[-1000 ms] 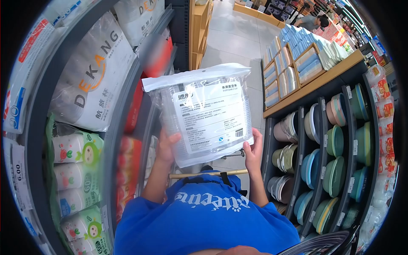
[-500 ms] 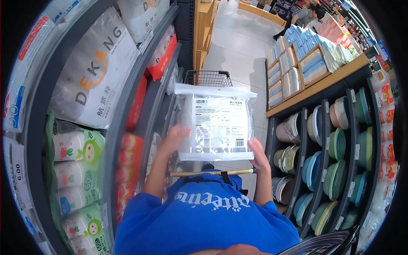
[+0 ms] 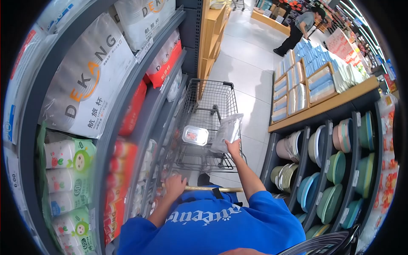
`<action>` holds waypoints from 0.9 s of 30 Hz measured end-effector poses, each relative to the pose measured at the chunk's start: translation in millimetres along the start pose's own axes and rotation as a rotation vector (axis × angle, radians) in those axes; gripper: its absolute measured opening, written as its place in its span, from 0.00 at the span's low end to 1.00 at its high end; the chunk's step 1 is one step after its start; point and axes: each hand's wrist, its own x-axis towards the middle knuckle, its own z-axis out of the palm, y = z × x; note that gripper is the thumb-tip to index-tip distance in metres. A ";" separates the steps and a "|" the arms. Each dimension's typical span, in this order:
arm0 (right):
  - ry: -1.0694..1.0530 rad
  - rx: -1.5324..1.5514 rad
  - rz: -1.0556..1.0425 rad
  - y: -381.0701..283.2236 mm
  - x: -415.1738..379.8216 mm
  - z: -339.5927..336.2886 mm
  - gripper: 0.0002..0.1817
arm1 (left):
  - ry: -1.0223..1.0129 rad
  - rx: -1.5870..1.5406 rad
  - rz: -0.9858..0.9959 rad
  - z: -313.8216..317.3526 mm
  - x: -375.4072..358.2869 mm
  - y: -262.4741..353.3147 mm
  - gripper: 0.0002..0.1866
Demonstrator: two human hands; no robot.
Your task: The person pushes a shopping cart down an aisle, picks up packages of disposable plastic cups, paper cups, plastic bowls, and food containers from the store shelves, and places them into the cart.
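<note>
My right hand (image 3: pixel 233 146) grips the near edge of a clear-and-white plastic package (image 3: pixel 227 129). The package is tilted inside the right side of a black wire shopping cart (image 3: pixel 210 85). To its left in the cart lies a white tray-shaped pack (image 3: pixel 195 136) with red marks on top. My left hand (image 3: pixel 175 185) is closed over the left end of the cart's tan handle (image 3: pixel 212 188), close to my body. What the package in my right hand contains cannot be made out.
Shelves on the left hold DEKANG cup packs (image 3: pixel 91 80) and green-wrapped paper cups (image 3: pixel 70 170). Bowls and basins (image 3: pixel 333 199) fill the right shelf, beside stacked blue-and-white packs (image 3: pixel 316 55). Another person (image 3: pixel 297 29) stands at the far right of the aisle.
The package, held up in both hands before, has come down into the cart in my right hand. My left hand has let go of it and moved to the handle.
</note>
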 end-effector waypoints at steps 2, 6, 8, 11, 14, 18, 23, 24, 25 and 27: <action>-0.009 -0.139 -0.079 11.2 9.2 11.3 0.46 | 0.142 -0.048 -0.004 13.9 0.5 -1.3 0.16; -0.031 -0.366 -0.174 23.3 21.3 26.3 0.43 | 0.170 -0.110 -0.157 11.8 7.7 12.6 0.14; -0.088 -0.529 -0.272 34.1 22.3 30.1 0.33 | 0.178 -0.109 -0.177 15.8 11.5 12.6 0.14; -0.581 -0.251 -0.337 76.5 32.9 48.4 0.25 | 0.168 -0.096 -0.193 16.0 9.9 17.4 0.13; -0.411 -0.049 -0.431 54.7 -12.0 17.6 0.18 | 0.171 -0.117 -0.192 22.7 12.4 17.6 0.12; -0.272 0.120 -0.500 60.8 -60.8 -20.6 0.13 | 0.158 -0.139 -0.192 27.4 8.4 20.4 0.12; -0.206 0.116 -0.505 65.4 -132.7 -88.6 0.10 | 0.082 -0.108 -0.199 22.0 8.6 29.2 0.15; -0.143 0.053 -0.512 77.8 -144.7 -93.1 0.09 | 0.069 -0.110 -0.200 20.1 6.8 30.6 0.16; -0.083 -0.010 -0.518 89.7 -156.4 -96.6 0.09 | 0.068 -0.119 -0.178 18.8 5.7 32.0 0.16; 0.024 -0.135 -0.523 97.3 -174.7 -99.8 0.08 | 0.064 -0.139 -0.141 16.9 1.4 33.0 0.17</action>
